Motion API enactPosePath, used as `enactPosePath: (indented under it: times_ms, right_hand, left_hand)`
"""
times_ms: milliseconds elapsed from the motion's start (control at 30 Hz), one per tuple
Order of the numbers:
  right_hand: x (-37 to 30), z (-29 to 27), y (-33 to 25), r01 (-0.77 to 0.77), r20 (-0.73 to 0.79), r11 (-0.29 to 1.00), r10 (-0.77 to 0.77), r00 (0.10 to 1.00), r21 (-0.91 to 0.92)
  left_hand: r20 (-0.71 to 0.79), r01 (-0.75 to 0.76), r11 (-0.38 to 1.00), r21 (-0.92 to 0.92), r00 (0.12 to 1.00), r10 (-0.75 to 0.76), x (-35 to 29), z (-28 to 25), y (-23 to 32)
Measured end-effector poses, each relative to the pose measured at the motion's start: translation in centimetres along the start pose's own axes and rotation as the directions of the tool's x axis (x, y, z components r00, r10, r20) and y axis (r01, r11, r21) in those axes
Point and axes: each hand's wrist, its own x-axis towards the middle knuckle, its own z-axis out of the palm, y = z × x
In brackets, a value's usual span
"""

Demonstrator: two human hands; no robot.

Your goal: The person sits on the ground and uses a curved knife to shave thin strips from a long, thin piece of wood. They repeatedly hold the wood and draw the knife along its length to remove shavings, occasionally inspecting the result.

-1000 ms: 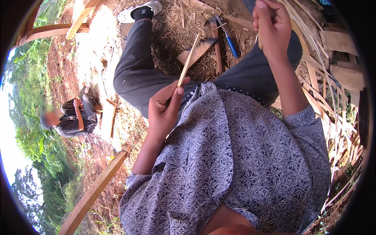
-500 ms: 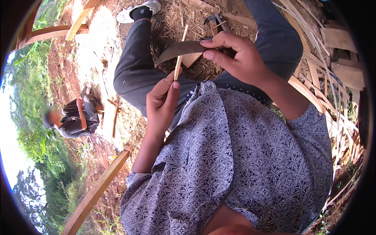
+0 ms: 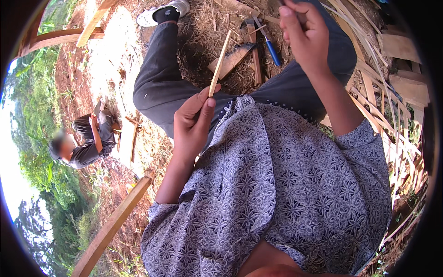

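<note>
Between the thumb and fingers of my left hand [image 3: 194, 113] a thin, pale wooden strip [image 3: 222, 57] stands tilted, its far end pointing up and slightly right. My right hand [image 3: 307, 34] is raised at the upper edge, closed around the dark handle of a knife [image 3: 282, 2]. Most of the knife's blade lies outside the picture. On the ground between my legs are a hammer [image 3: 256, 64] with a wooden handle, a blue-handled tool [image 3: 272, 52] with a thin metal shaft, and a flat wood piece [image 3: 229, 61] with a dark edge.
Wood shavings [image 3: 198, 34] cover the ground between my legs. Long split strips [image 3: 369, 87] and boards [image 3: 401, 47] are piled at the right. A wooden beam [image 3: 113, 226] slants at the lower left. Farther left, another person [image 3: 92, 138] sits near a plank [image 3: 128, 143].
My right hand has moved up and right with the knife, off the wooden strip. The strip leans more to the right. The hammer and blue-handled tool show more fully.
</note>
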Motion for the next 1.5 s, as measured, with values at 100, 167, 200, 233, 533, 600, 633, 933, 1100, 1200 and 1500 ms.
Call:
enactPosePath:
  times_ms: [100, 167, 200, 233, 533, 600, 633, 933, 1100, 1200, 1500]
  right_hand:
    - [5.0, -3.8, -1.5, -0.100, -0.396, 0.991, 0.056, 0.917, -0.090]
    - [4.6, -4.1, -1.7, -0.089, -0.368, 0.991, 0.048, 0.928, -0.097]
    - [3.9, -3.6, -1.6, -0.099, -0.332, 0.992, 0.069, 0.941, -0.074]
    - [2.7, -3.6, -0.9, -0.106, -0.176, 0.994, 0.098, 0.980, -0.039]
    - [-4.5, 2.8, -3.1, -0.122, 0.435, 0.990, 0.139, 0.890, -0.069]
    - [-4.7, 3.3, -3.1, -0.146, 0.445, 0.989, 0.148, 0.883, -0.039]
    - [-4.4, 3.2, -2.8, -0.113, 0.457, 0.991, 0.131, 0.880, -0.067]
    - [2.6, -3.9, 3.3, -0.050, -0.241, 0.998, 0.042, 0.970, -0.027]
    - [2.7, -4.0, -0.3, -0.143, -0.179, 0.990, 0.139, 0.974, -0.011]
    - [-1.5, -0.4, -1.4, -0.183, 0.238, 0.983, 0.177, 0.955, 0.000]
    - [-5.8, 4.2, -2.4, -0.104, 0.423, 0.991, 0.130, 0.897, -0.085]
  left_hand:
    - [0.007, 0.075, 0.993, -0.090, 0.997, -0.075, -0.8, -0.8, -1.2]
    - [0.010, 0.084, 0.988, -0.129, 0.996, -0.083, -0.8, -1.0, -1.2]
    - [0.006, 0.061, 0.991, -0.120, 0.998, -0.061, -0.5, -1.0, -0.9]
    - [0.000, 0.033, 0.993, -0.114, 0.999, -0.033, -0.2, -0.9, -0.8]
    - [-0.048, 0.016, 0.996, -0.087, 0.999, -0.020, 0.7, 0.0, -0.2]
    - [-0.041, 0.034, 0.996, -0.078, 0.998, -0.037, 0.5, 0.1, 0.0]
    - [-0.040, 0.042, 0.996, -0.075, 0.998, -0.045, 0.5, 0.1, 0.0]
    - [-0.021, 0.023, 1.000, 0.010, 1.000, -0.023, -0.9, -0.5, -0.8]
    - [-0.074, 0.051, 0.997, -0.053, 0.996, -0.054, -0.1, -0.6, -0.3]
    - [-0.072, 0.020, 0.998, -0.062, 0.997, -0.024, 0.7, -0.4, -0.4]
    - [-0.099, 0.019, 1.000, -0.018, 0.995, -0.021, 0.8, -0.3, -0.3]
